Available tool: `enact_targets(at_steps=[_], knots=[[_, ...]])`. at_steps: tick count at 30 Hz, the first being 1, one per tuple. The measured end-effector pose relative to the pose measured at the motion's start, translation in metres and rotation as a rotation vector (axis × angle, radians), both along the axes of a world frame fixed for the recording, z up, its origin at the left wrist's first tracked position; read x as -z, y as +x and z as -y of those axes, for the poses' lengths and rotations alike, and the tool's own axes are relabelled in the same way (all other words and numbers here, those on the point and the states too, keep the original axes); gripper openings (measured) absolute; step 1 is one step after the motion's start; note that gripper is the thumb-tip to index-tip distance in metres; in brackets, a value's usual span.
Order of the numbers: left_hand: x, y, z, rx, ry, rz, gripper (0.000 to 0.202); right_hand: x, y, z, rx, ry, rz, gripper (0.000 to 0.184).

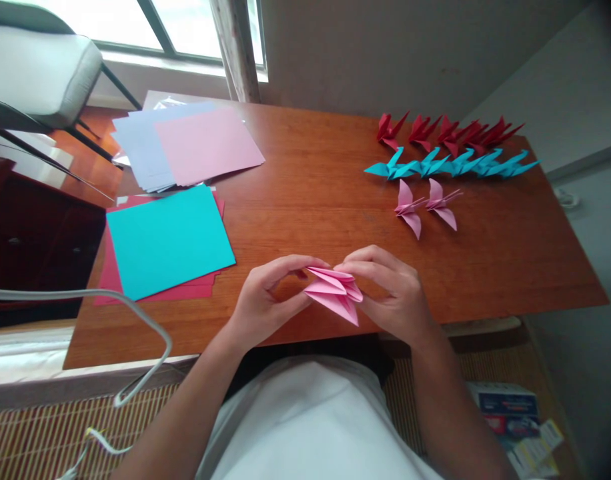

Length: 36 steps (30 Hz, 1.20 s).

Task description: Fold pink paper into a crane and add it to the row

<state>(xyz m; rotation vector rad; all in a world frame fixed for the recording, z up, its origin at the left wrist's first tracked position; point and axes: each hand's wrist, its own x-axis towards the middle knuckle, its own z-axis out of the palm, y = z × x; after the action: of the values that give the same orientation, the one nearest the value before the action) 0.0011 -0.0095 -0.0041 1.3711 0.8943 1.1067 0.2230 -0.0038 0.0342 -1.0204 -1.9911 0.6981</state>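
Between my two hands, above the table's near edge, is a partly folded pink origami paper [333,291] with several layered flaps spread apart. My left hand [273,297] pinches its left end between thumb and fingers. On the other side, my right hand [393,290] grips the right end, with its thumb partly behind the paper. Beyond my right hand stand two finished pink paper cranes [409,209]. A row of turquoise paper cranes [450,165] lies behind them, and farther back is a row of red paper cranes [448,133].
Turquoise paper sheets [170,240] lie over red sheets [205,290] at the table's left. Behind them are pink sheets [210,147] and pale blue sheets [140,150]. A white cable [150,320] loops past the wooden table's [305,193] left corner. A chair [40,73] stands by the window.
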Motion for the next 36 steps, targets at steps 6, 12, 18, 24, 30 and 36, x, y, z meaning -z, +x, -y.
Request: enact_targets(at_steps=[6, 12, 18, 24, 30, 36], knots=[[0.004, 0.001, 0.000, -0.036, 0.009, 0.032, 0.042, 0.004, 0.000, 0.000, 0.010, 0.009, 0.021, 0.030], [0.007, 0.000, -0.001, -0.039, 0.083, 0.007, 0.043, 0.003, -0.001, 0.000, 0.002, 0.016, 0.031, 0.033], [0.007, -0.001, -0.002, -0.011, 0.115, -0.028, 0.037, 0.004, -0.001, 0.000, -0.029, -0.023, 0.005, 0.027], [0.008, -0.002, -0.001, -0.040, 0.102, -0.122, 0.024, 0.007, -0.002, 0.000, -0.037, -0.032, 0.002, 0.021], [0.004, 0.000, -0.001, -0.044, 0.038, -0.150, 0.009, 0.007, -0.006, 0.000, -0.016, -0.082, 0.004, 0.012], [0.001, 0.003, -0.001, 0.069, -0.144, -0.061, 0.014, 0.012, -0.010, 0.001, 0.007, -0.243, -0.013, 0.004]])
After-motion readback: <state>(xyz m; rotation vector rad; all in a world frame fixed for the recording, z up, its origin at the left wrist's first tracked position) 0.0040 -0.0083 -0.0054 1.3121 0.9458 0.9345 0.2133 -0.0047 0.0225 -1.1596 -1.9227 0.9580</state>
